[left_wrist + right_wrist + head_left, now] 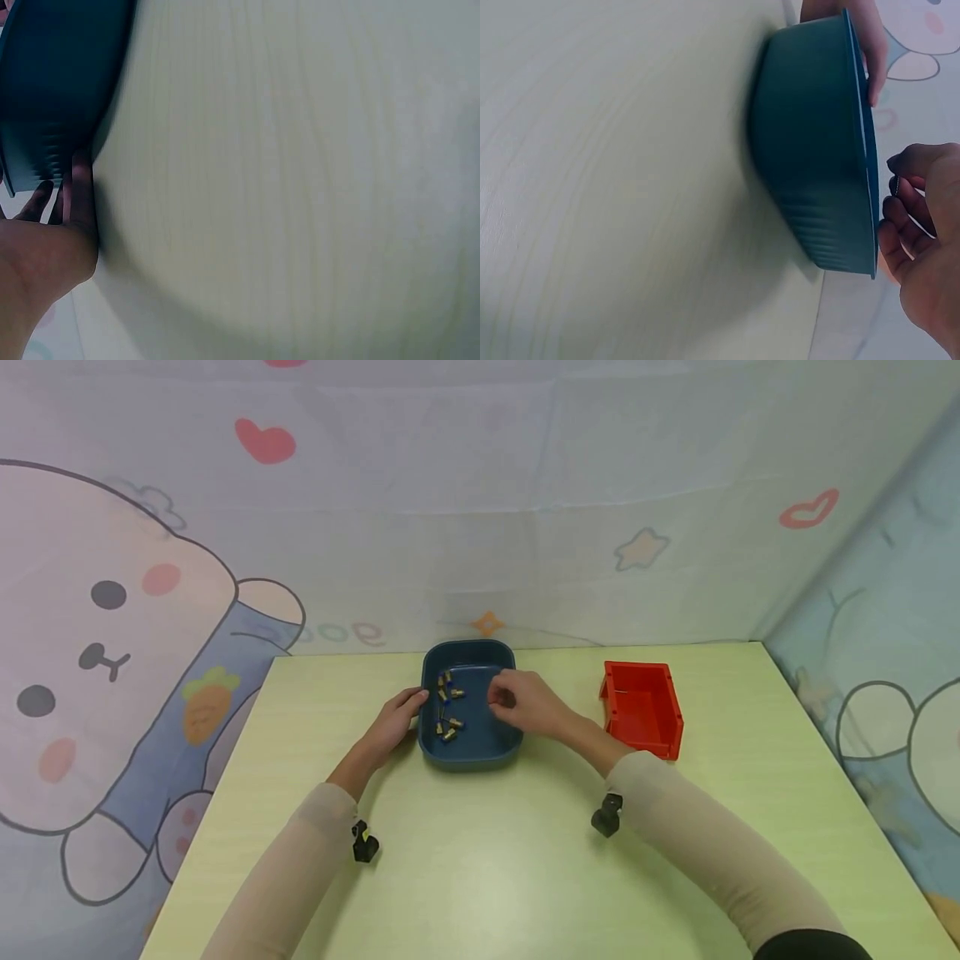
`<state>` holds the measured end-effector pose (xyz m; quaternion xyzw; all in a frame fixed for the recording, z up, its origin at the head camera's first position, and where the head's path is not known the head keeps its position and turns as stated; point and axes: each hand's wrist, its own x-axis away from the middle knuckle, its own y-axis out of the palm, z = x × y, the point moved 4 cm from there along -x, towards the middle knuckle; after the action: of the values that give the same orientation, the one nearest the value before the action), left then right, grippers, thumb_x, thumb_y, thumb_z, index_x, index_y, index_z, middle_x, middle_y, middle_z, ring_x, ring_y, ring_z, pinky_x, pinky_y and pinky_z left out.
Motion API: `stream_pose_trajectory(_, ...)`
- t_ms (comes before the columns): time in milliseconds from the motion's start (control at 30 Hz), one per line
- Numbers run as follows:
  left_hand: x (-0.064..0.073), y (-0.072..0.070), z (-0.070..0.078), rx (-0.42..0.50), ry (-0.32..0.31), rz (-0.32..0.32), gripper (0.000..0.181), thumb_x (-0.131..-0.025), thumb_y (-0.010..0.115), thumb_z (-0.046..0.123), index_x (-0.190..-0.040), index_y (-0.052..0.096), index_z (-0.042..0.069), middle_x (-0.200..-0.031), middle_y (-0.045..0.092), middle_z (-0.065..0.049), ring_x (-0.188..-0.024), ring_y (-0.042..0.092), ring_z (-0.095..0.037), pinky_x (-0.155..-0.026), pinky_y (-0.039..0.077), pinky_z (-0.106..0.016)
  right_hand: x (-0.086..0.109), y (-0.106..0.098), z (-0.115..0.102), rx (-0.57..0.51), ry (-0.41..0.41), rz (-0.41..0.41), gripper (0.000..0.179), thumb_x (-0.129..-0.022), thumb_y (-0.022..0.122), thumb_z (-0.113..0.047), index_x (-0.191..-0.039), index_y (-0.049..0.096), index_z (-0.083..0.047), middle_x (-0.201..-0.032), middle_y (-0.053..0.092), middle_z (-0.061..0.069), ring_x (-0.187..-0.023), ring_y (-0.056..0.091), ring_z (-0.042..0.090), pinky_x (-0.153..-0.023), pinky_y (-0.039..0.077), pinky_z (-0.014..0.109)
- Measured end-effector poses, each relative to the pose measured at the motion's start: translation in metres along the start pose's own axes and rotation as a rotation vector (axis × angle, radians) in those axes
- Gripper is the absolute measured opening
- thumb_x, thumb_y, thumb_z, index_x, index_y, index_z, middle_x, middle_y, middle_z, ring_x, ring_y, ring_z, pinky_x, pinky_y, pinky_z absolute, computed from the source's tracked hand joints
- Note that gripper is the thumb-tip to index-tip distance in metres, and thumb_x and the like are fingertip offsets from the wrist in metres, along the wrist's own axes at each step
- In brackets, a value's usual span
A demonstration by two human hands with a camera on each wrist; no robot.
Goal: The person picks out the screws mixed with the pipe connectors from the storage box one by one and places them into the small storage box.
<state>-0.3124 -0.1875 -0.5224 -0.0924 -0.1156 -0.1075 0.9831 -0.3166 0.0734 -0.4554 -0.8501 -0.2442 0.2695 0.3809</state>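
A dark blue plastic basin (480, 757) stands on the table, with several small brass-coloured fittings with blue parts (450, 723) lying along its left side. My left hand (393, 720) grips the basin's left wall, thumb at the rim and fingers against the outside. In the left wrist view, those fingers (81, 187) reach along the ribbed outer wall. Over the basin's right side, my right hand (529, 703) has its thumb and fingers brought together. The right wrist view shows a small metal piece (896, 185) pinched at the fingertips, mostly hidden, its kind unclear.
To the right of the basin, a red plastic bin (643, 714) sits beyond the right forearm, its near end close to the sleeve. A printed cloth (480, 510) hangs behind the pale wooden table (480, 877), and another covers the right side.
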Motion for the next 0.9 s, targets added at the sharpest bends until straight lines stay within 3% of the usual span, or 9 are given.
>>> stream_pose_trajectory(467, 0.000, 0.001, -0.001, 0.009, -0.012, 0.010, 0.068, -0.113, 0.046, 0.048, -0.164, 0.036, 0.005, -0.165, 0.041, -0.017, -0.155, 0.035, -0.036, -0.126, 0.030, -0.055, 0.016, -0.015, 0.013, -0.110, 0.080, -0.003, 0.006, -0.095, 0.076, -0.006, -0.094, 0.071, -0.010, -0.090, 0.067, 0.000, -0.083, 0.062, 0.017, -0.076, 0.056, 0.032)
stream_pose_trajectory(900, 0.001, 0.001, 0.001, 0.019, -0.019, 0.011, 0.067, -0.113, 0.047, 0.048, -0.164, 0.036, 0.006, -0.166, 0.040, -0.016, -0.155, 0.034, -0.035, -0.125, 0.032, -0.056, 0.032, -0.028, 0.021, -0.122, 0.116, 0.021, 0.011, -0.094, 0.079, -0.005, -0.092, 0.071, -0.013, -0.086, 0.069, -0.003, -0.080, 0.063, 0.017, -0.072, 0.055, 0.032)
